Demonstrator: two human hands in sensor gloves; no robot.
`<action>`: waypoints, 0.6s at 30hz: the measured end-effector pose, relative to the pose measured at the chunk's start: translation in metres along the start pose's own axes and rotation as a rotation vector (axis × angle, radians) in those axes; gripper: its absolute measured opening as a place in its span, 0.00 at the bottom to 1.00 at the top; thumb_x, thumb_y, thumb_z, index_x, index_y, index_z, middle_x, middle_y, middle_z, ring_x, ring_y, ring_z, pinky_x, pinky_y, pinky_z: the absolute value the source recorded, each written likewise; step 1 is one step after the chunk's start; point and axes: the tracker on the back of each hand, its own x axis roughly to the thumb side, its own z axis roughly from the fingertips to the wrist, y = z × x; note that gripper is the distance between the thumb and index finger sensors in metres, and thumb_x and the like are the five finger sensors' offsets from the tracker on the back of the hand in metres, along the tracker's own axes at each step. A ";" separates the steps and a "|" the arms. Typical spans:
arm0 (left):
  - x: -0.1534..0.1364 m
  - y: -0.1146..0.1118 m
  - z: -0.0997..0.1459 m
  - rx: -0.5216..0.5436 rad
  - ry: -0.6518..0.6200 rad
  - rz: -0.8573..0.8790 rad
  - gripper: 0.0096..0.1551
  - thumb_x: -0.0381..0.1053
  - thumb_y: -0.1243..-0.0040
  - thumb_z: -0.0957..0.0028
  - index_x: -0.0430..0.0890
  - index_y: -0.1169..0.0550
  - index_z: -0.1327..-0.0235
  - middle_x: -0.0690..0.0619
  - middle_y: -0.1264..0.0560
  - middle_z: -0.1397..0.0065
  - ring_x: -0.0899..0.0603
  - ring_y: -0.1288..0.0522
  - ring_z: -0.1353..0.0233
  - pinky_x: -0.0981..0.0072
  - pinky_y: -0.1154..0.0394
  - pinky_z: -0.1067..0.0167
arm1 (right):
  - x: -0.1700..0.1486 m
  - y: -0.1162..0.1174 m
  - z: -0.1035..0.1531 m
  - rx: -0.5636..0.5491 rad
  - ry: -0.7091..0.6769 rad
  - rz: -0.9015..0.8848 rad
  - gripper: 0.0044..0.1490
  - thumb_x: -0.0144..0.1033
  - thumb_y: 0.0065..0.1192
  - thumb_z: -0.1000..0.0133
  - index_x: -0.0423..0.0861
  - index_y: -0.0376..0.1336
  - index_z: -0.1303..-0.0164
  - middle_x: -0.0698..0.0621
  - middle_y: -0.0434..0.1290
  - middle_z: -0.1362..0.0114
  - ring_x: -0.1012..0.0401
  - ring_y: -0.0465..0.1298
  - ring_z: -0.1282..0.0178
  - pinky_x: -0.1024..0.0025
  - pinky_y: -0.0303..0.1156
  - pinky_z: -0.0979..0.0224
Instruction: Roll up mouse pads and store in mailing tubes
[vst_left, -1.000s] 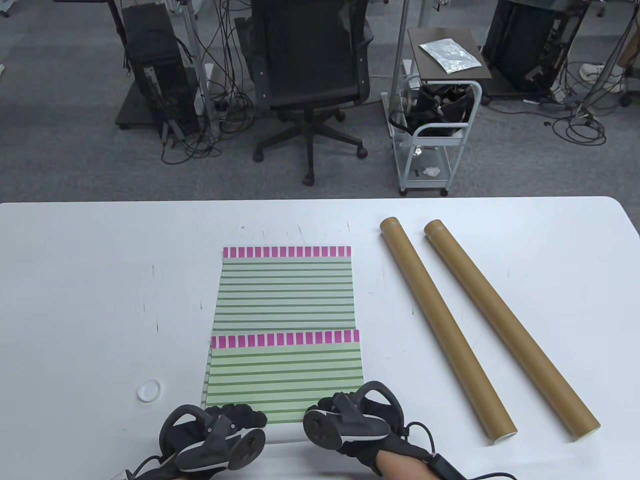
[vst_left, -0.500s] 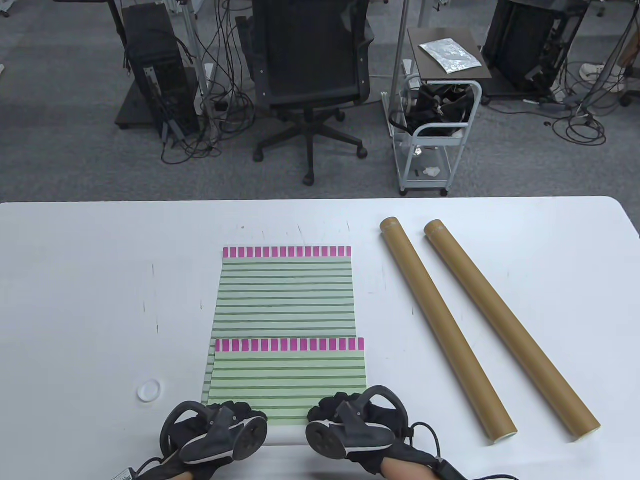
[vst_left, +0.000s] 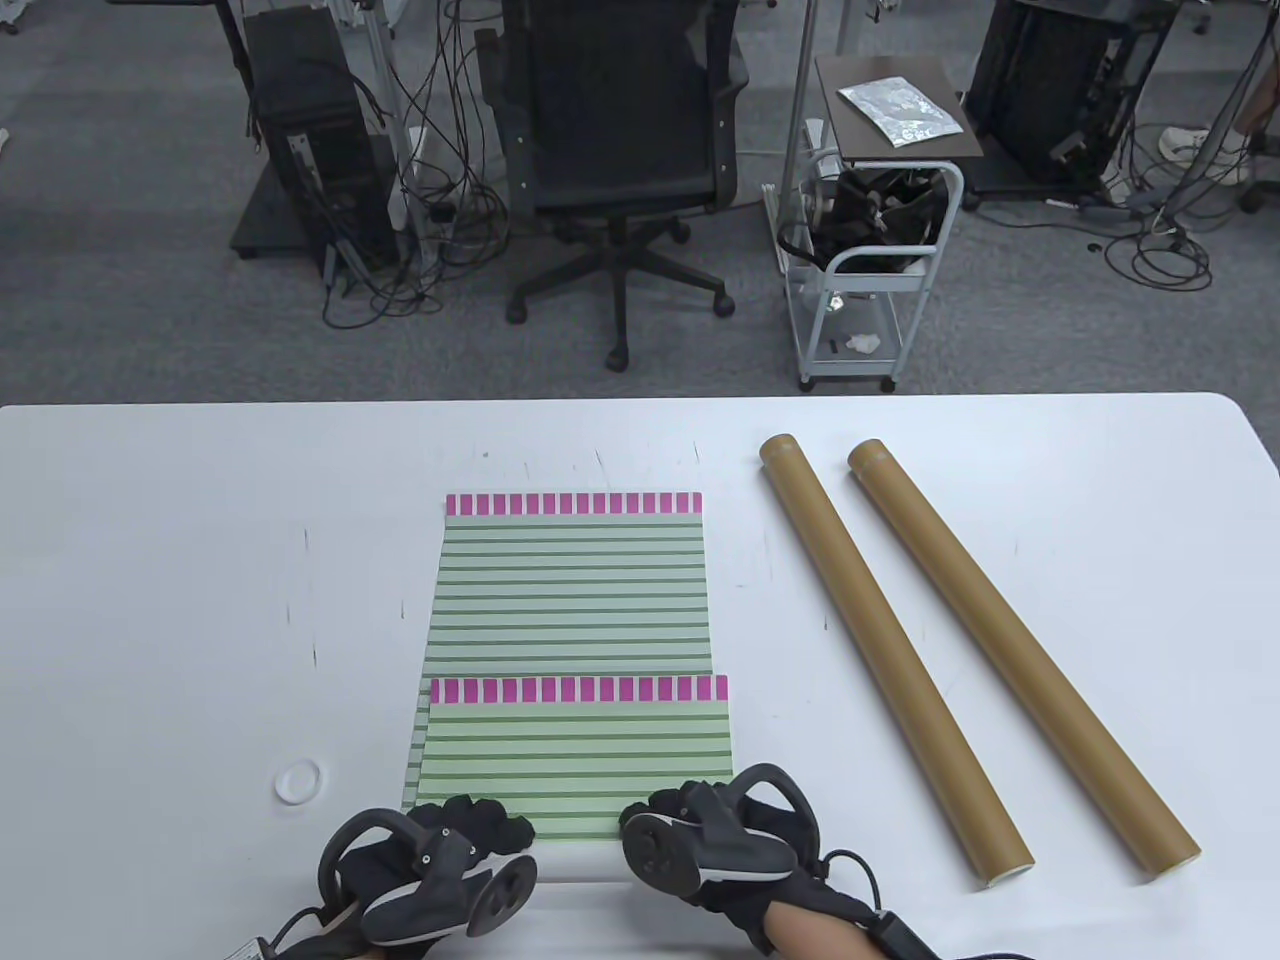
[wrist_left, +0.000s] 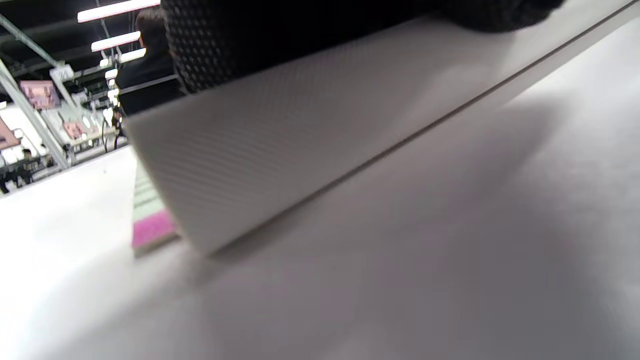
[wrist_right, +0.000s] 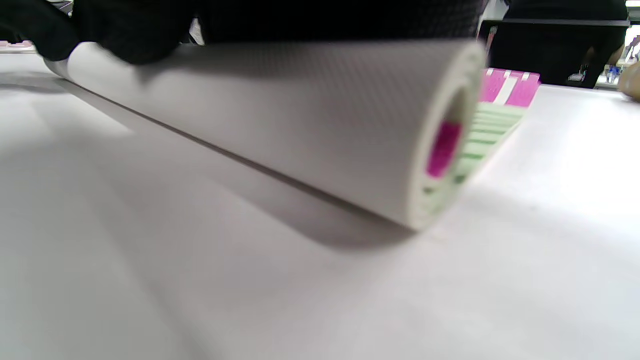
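Two green-striped mouse pads with pink far edges lie overlapped mid-table. The near pad (vst_left: 575, 745) lies on the far pad (vst_left: 570, 580), and its near end is curled into a white-backed roll (wrist_right: 280, 120). My left hand (vst_left: 470, 830) grips the roll's left part, and its fingers (wrist_left: 250, 35) lie over the roll (wrist_left: 310, 135). My right hand (vst_left: 690, 815) grips the roll's right part, with its fingers (wrist_right: 300, 20) on top. Two brown mailing tubes (vst_left: 890, 650) (vst_left: 1020, 650) lie side by side to the right, untouched.
A small white cap (vst_left: 299, 780) lies on the table left of the pads. The white table (vst_left: 150, 600) ends at its far edge. Beyond it stand an office chair (vst_left: 620, 150) and a cart (vst_left: 870, 260).
The near pad's flat part has become shorter as the roll moved a little away from me. Both hands moved forward with it. The pad shifted slightly right early on.
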 end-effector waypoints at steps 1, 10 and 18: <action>-0.003 -0.001 -0.002 -0.011 0.007 0.025 0.29 0.62 0.51 0.58 0.64 0.27 0.41 0.64 0.22 0.37 0.52 0.19 0.39 0.69 0.19 0.42 | 0.001 0.001 0.001 0.023 -0.007 0.016 0.42 0.54 0.61 0.55 0.49 0.63 0.30 0.50 0.74 0.35 0.55 0.77 0.43 0.59 0.75 0.37; -0.007 -0.001 -0.001 -0.041 -0.008 0.063 0.28 0.61 0.51 0.58 0.62 0.26 0.42 0.63 0.20 0.39 0.52 0.17 0.40 0.68 0.19 0.42 | 0.012 0.000 0.001 0.030 -0.082 0.023 0.36 0.48 0.61 0.53 0.46 0.68 0.36 0.49 0.79 0.42 0.56 0.81 0.50 0.63 0.77 0.42; -0.003 0.001 0.005 0.053 -0.038 -0.021 0.32 0.67 0.48 0.62 0.66 0.28 0.41 0.63 0.24 0.34 0.52 0.19 0.37 0.68 0.19 0.40 | 0.004 0.003 -0.002 0.057 -0.049 0.002 0.35 0.46 0.54 0.50 0.48 0.66 0.32 0.50 0.76 0.38 0.53 0.77 0.44 0.57 0.74 0.36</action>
